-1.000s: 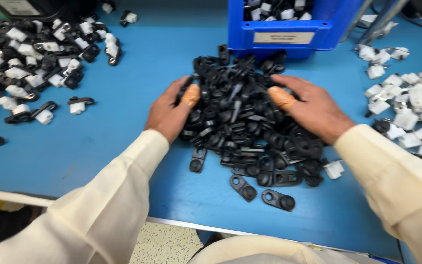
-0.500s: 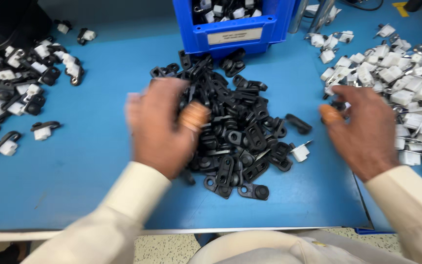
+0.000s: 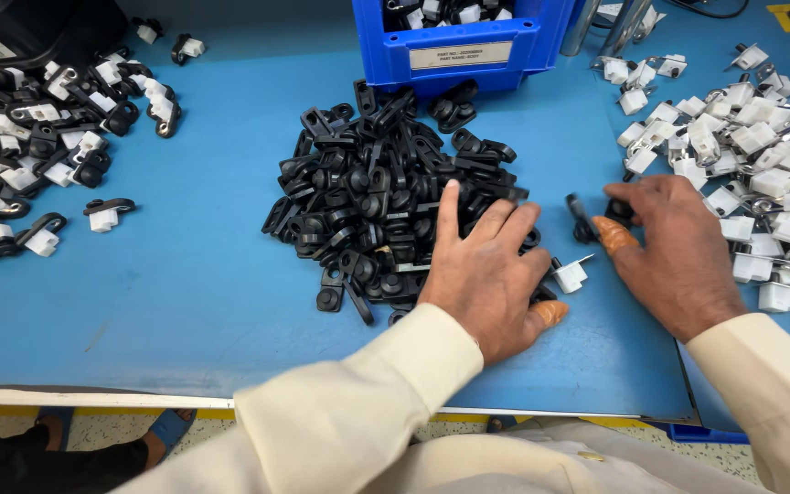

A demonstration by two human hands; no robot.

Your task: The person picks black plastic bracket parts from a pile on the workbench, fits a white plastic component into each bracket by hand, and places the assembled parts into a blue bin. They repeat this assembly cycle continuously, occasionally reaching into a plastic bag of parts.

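While the left hand [image 3: 485,274] lies flat, fingers spread wide on the black clip pile [image 3: 386,197], the right hand [image 3: 674,252] pinches a single black clip [image 3: 582,220] at its fingertips. Risk: the palm could sweep the white clip [image 3: 571,274] beside its thumb off the table [image 3: 185,302].

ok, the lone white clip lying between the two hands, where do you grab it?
Probably pinch the white clip across its blocky white body, coming straight down from above. It lies flat on the blue table, apart from the black pile, with bare surface around it. Its thin metal tip at the upper right looks too small to hold. The left hand is nearest.
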